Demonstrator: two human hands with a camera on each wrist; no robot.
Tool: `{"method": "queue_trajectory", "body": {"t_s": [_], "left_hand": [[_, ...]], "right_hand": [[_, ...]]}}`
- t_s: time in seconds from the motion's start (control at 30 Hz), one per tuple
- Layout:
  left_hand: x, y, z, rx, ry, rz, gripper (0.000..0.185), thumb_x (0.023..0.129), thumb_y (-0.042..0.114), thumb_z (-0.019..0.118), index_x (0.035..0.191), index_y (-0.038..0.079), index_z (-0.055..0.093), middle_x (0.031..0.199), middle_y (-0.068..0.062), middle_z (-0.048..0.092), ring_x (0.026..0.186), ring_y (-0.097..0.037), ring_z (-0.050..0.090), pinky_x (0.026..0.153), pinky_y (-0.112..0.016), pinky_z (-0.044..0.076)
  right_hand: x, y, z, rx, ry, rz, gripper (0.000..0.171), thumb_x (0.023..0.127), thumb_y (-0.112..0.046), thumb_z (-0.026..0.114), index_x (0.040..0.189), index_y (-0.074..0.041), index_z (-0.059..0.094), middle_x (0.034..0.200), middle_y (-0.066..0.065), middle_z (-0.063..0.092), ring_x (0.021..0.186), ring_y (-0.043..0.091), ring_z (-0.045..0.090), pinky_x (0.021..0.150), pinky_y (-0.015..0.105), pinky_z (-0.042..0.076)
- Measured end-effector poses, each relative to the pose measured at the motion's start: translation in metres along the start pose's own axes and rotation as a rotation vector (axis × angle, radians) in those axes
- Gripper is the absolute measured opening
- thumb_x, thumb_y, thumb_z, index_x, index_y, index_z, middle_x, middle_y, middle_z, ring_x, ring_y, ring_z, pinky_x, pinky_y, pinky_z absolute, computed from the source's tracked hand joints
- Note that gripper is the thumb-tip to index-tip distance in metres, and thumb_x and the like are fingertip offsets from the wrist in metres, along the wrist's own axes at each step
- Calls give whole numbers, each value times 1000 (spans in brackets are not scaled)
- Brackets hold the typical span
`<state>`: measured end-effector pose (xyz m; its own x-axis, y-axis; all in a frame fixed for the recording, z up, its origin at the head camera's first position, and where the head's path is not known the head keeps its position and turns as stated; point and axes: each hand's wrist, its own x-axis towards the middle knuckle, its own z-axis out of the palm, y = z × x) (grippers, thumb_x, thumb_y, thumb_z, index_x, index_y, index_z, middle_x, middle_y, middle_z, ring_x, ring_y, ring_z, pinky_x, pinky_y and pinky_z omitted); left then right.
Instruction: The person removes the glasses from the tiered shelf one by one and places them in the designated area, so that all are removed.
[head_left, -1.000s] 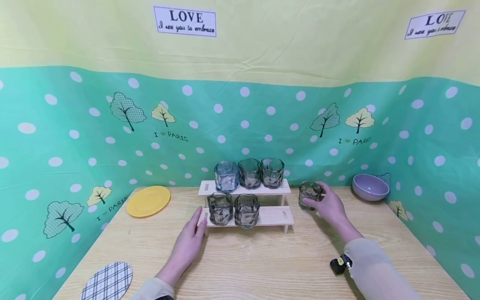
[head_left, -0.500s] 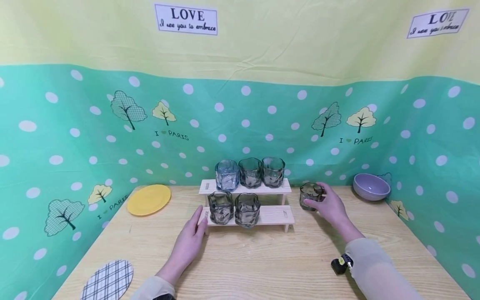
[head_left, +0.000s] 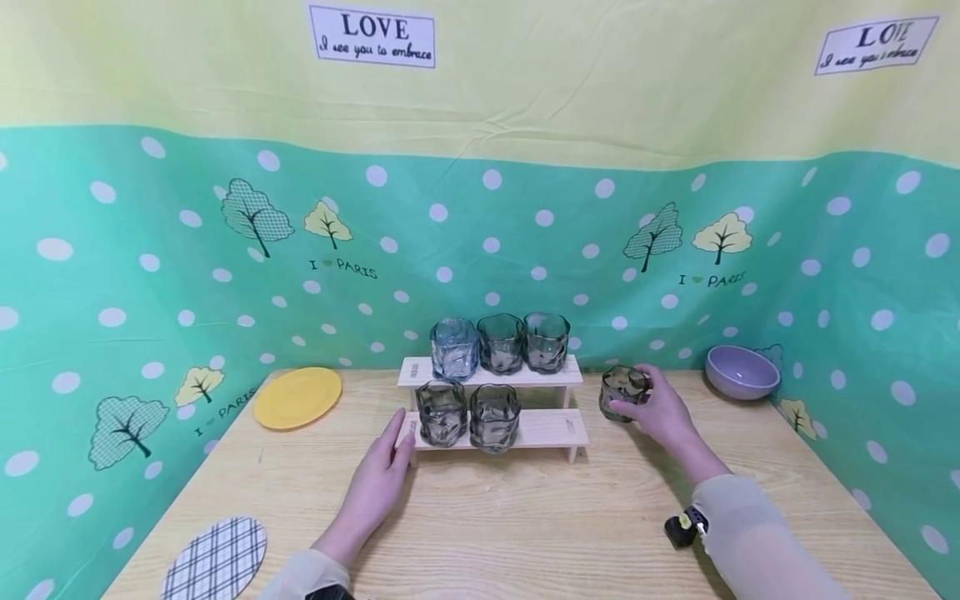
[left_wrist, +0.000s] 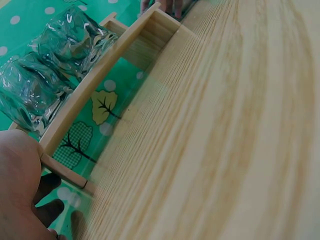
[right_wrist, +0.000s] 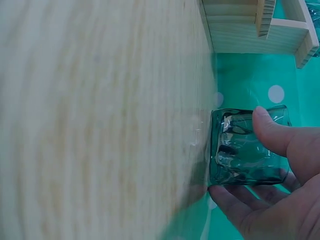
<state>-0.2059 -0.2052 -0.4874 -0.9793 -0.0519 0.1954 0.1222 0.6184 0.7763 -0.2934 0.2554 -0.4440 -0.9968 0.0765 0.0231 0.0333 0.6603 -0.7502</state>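
My right hand (head_left: 666, 412) grips a smoky grey glass tumbler (head_left: 617, 392), thumb on the near side. In the right wrist view the tumbler (right_wrist: 235, 147) stands upright with its base at the tabletop, fingers around its far side. My left hand (head_left: 375, 483) lies against the left end of a two-tier wooden shelf (head_left: 543, 427), fingers extended. In the left wrist view that hand (left_wrist: 20, 185) touches the shelf's end by its leg (left_wrist: 65, 171). Two grey tumblers (head_left: 442, 415) stand on the lower tier. A bluish tumbler (head_left: 453, 350) and two grey tumblers (head_left: 501, 344) fill the upper tier.
A yellow plate (head_left: 297, 398) lies at the back left of the wooden table (head_left: 495, 533). A purple bowl (head_left: 741, 372) sits at the back right. A round plaid mat (head_left: 216, 558) is at the front left. Dotted green cloth (head_left: 525, 217) encloses the table.
Almost nothing differs. The head view shifts slightly, while both hands, the gripped tumbler and the shelf keep their places.
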Motion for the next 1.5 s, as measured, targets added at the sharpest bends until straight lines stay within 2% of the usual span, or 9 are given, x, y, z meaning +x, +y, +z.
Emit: {"method": "queue_trajectory", "body": {"t_s": [0.1,0.27,0.47,0.73,0.9,1.07,1.2,1.43,1.5], "left_hand": [[0,0,0,-1,0,-1,61,121,33,49,173,7,35,120,-17,69,140,-43,58,123,-64,40],[0,-1,0,-5,-4,-6,61,120,34,49,174,8,34,132,-23,68,144,-45,55,123,-65,39],[0,0,0,-1,-2,-4,61,120,34,49,174,8,34,140,-27,66,144,-46,55,123,-65,40],[0,0,0,2,-8,-2,61,121,35,47,174,8,34,148,-29,61,149,-47,51,124,-65,38],[0,-1,-1,4,-6,2,61,121,35,47,174,8,34,148,-29,62,149,-47,51,124,-65,38],[-1,-1,-1,6,-7,-2,61,121,36,47,174,8,34,149,-29,62,148,-47,51,124,-65,38],[-1,-1,-1,7,-7,-6,61,121,36,47,174,9,34,142,-26,65,147,-47,53,123,-65,39],[0,0,-1,7,-9,-13,61,121,36,47,174,10,33,112,-11,68,131,-39,62,121,-65,42],[0,0,-1,8,-8,-15,61,121,36,47,174,10,33,109,-8,67,128,-37,63,121,-65,42]], "right_hand": [[0,0,1,12,-12,-6,108,97,-28,89,174,-2,17,167,41,31,150,65,34,121,78,30],[-2,0,0,33,-23,-37,113,95,-22,90,174,1,13,170,40,25,153,64,30,122,78,27],[-8,-7,-4,2,-6,-76,116,94,-25,92,175,1,13,175,37,17,156,63,23,123,79,23],[-23,-31,-12,-49,40,-99,119,92,-38,92,177,-6,14,178,32,15,159,61,20,122,80,23],[-35,-50,-13,-46,60,-154,118,91,-43,92,177,-8,19,178,31,19,159,59,23,122,81,25],[-48,-67,-10,-41,66,-204,112,92,-40,92,177,-12,24,178,28,23,158,57,27,122,79,27],[-57,-81,-6,-22,59,-226,109,93,-37,91,177,-14,25,178,26,24,159,56,28,123,78,27],[-72,-105,3,11,47,-282,104,93,-32,92,175,-15,30,177,22,30,159,51,32,124,74,28],[-75,-111,7,22,39,-300,103,93,-31,92,175,-16,31,176,20,32,159,50,33,125,74,29]]}}
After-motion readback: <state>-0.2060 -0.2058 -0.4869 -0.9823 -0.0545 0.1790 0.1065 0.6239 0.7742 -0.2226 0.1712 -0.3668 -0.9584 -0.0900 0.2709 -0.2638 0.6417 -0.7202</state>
